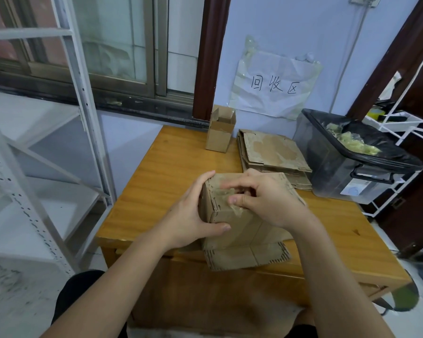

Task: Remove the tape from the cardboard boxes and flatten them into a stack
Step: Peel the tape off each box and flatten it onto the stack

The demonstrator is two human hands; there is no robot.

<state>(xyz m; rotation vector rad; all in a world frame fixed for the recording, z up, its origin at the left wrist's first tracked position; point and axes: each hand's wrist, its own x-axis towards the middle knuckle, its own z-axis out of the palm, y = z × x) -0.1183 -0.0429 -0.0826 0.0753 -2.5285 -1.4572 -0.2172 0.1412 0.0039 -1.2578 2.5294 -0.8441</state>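
Left hand grips the left side of the cardboard box, thumb on its front face. Box is held over the near edge of the wooden table. Right hand pinches yellowed tape on the box top. Behind: small upright box, flattened stack, then black-lined bin.

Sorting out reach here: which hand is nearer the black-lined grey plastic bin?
Right. The right hand picks at the held box on the black-lined grey plastic bin's side; the left hand grips the far side.
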